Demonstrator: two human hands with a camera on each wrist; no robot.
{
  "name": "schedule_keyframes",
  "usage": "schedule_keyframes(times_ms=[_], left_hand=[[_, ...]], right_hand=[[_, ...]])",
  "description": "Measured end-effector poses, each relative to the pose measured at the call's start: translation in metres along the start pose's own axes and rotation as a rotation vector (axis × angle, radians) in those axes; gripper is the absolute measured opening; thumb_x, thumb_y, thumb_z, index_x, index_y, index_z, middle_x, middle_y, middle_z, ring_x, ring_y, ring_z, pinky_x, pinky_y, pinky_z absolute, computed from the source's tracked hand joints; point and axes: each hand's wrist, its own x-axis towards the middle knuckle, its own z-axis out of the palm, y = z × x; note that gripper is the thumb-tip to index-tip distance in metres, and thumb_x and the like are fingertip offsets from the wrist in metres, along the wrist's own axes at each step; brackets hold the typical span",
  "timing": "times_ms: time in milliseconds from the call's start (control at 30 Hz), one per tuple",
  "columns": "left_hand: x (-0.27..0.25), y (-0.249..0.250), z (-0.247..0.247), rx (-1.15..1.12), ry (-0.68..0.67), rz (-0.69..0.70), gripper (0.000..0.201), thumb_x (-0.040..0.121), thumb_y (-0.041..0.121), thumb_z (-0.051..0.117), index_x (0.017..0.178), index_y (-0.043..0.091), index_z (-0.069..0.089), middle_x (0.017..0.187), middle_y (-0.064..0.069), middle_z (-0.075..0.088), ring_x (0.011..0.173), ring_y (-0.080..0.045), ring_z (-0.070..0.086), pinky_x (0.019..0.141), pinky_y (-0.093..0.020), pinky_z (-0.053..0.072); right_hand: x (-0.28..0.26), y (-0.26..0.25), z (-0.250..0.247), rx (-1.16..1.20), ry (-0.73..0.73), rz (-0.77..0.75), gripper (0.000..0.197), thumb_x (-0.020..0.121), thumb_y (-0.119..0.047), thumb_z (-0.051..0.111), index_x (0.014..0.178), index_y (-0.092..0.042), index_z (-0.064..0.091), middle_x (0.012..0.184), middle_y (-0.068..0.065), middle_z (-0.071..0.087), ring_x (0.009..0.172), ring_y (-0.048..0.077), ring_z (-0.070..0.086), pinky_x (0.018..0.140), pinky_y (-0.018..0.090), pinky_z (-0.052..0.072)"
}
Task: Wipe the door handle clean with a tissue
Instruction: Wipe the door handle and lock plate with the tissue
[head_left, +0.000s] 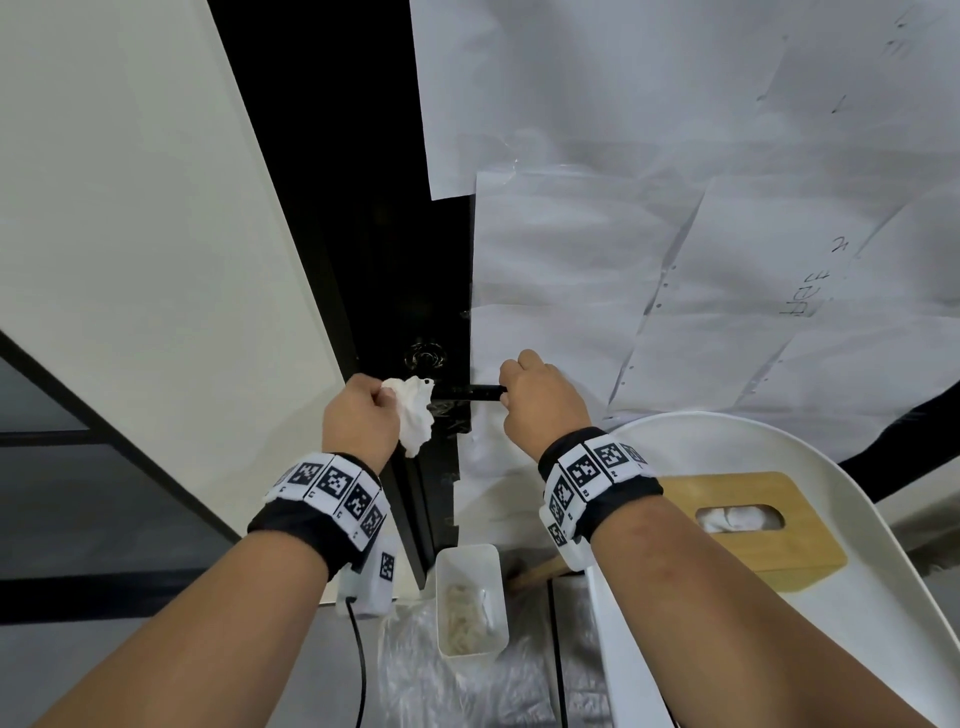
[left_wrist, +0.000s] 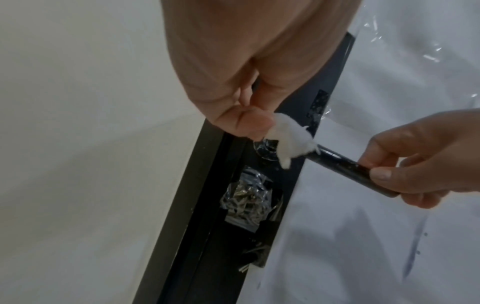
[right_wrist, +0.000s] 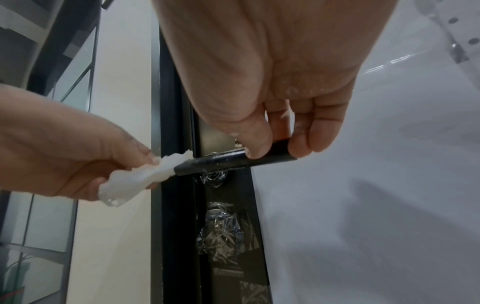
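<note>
Black cylindrical door handle (head_left: 475, 392), mounted on the dark door frame (head_left: 384, 270), is pinched at its free end by the thumb and fingers of the right hand (head_left: 540, 400). A crumpled white tissue (head_left: 415, 413) is gripped in the curled left hand (head_left: 358, 415) and pressed against the handle's inner end, near the lock plate.

Soft, even indoor light, faint shadows, slight blur, wide-angle bending at the edges.

The tissue (head_left: 415, 410) sits at the left end of the door handle (head_left: 470, 392); a tissue box (head_left: 748, 525) lies on the tray (head_left: 883, 613) to the right, below.
</note>
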Motion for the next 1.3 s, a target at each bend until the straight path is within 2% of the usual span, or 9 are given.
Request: schedule_keyframes(times_ms=[200, 333, 467, 600, 700, 833, 1000, 1167, 1300], left_hand=[[-0.004, 0.002, 0.007, -0.082, -0.038, -0.141, 0.019, 0.093, 0.02, 0.047, 0.091, 0.01, 0.063, 0.076, -0.009, 0.069, 0.054, -0.019, 0.067, 0.052, -0.025, 0.05], [0.001, 0.011, 0.008, -0.308, 0.098, -0.118, 0.016, 0.081, 0.037, 0.055, 0.085, 0.023, 0.06, 0.081, -0.001, 0.069, 0.069, -0.022, 0.07, 0.072, -0.042, 0.059], [-0.002, 0.028, 0.013, -0.304, -0.052, -0.049, 0.028, 0.085, 0.045, 0.056, 0.079, 0.02, 0.067, 0.086, -0.006, 0.069, 0.08, -0.023, 0.066, 0.079, -0.037, 0.055], [0.003, 0.02, 0.018, -0.343, -0.033, -0.103, 0.013, 0.086, 0.027, 0.061, 0.094, 0.017, 0.066, 0.09, 0.0, 0.068, 0.088, -0.023, 0.068, 0.085, -0.041, 0.056], [0.002, 0.022, 0.022, -0.439, -0.083, -0.214, 0.014, 0.088, 0.023, 0.063, 0.076, 0.018, 0.066, 0.077, -0.005, 0.071, 0.075, -0.024, 0.073, 0.081, -0.041, 0.059], [0.006, 0.031, 0.022, -0.601, -0.064, -0.338, 0.018, 0.088, 0.018, 0.066, 0.093, 0.001, 0.068, 0.079, -0.013, 0.071, 0.066, -0.025, 0.073, 0.076, -0.037, 0.06], [0.009, 0.03, 0.022, -0.482, 0.092, -0.32, 0.012, 0.088, 0.028, 0.062, 0.091, 0.018, 0.069, 0.072, 0.005, 0.065, 0.061, -0.014, 0.062, 0.07, -0.03, 0.055], [0.006, 0.026, 0.027, -0.506, 0.25, -0.316, 0.016, 0.08, 0.022, 0.066, 0.094, 0.021, 0.058, 0.082, 0.002, 0.066, 0.073, -0.023, 0.07, 0.072, -0.042, 0.06], [0.002, 0.035, 0.029, -0.54, 0.295, -0.26, 0.017, 0.085, 0.017, 0.064, 0.101, 0.022, 0.066, 0.098, 0.005, 0.068, 0.084, -0.014, 0.065, 0.076, -0.027, 0.052]], right_hand=[[-0.001, 0.0, 0.0, 0.003, 0.0, 0.001, 0.012, 0.086, -0.003, 0.049, 0.097, -0.008, 0.051, 0.105, 0.01, 0.049, 0.085, 0.028, 0.05, 0.065, 0.034, 0.038], [-0.001, 0.0, 0.0, -0.004, -0.003, 0.003, 0.013, 0.086, -0.003, 0.049, 0.098, -0.008, 0.051, 0.104, 0.01, 0.048, 0.085, 0.028, 0.05, 0.064, 0.034, 0.037], [-0.001, 0.0, 0.0, -0.004, 0.001, 0.005, 0.012, 0.086, -0.002, 0.049, 0.097, -0.008, 0.051, 0.103, 0.01, 0.049, 0.081, 0.027, 0.048, 0.063, 0.034, 0.035], [0.0, 0.001, 0.0, -0.004, 0.001, 0.001, 0.012, 0.086, -0.002, 0.048, 0.096, -0.008, 0.051, 0.103, 0.01, 0.049, 0.076, 0.023, 0.04, 0.062, 0.034, 0.033], [0.0, 0.0, -0.001, -0.003, -0.003, -0.003, 0.013, 0.086, -0.002, 0.049, 0.097, -0.008, 0.051, 0.103, 0.01, 0.049, 0.077, 0.023, 0.042, 0.062, 0.034, 0.034], [-0.001, -0.001, -0.002, -0.013, -0.002, -0.005, 0.013, 0.086, -0.003, 0.049, 0.097, -0.008, 0.051, 0.103, 0.01, 0.049, 0.08, 0.025, 0.046, 0.062, 0.034, 0.035], [-0.001, 0.001, -0.002, -0.009, -0.008, -0.015, 0.011, 0.086, -0.004, 0.05, 0.096, -0.008, 0.051, 0.103, 0.01, 0.049, 0.079, 0.025, 0.046, 0.062, 0.034, 0.036], [-0.002, 0.001, -0.003, -0.004, -0.005, -0.021, 0.011, 0.086, -0.003, 0.049, 0.096, -0.007, 0.051, 0.103, 0.011, 0.049, 0.076, 0.023, 0.038, 0.063, 0.034, 0.034], [-0.001, 0.002, -0.002, -0.001, -0.01, -0.023, 0.011, 0.086, -0.003, 0.05, 0.096, -0.007, 0.051, 0.103, 0.011, 0.049, 0.075, 0.023, 0.038, 0.062, 0.035, 0.034]])
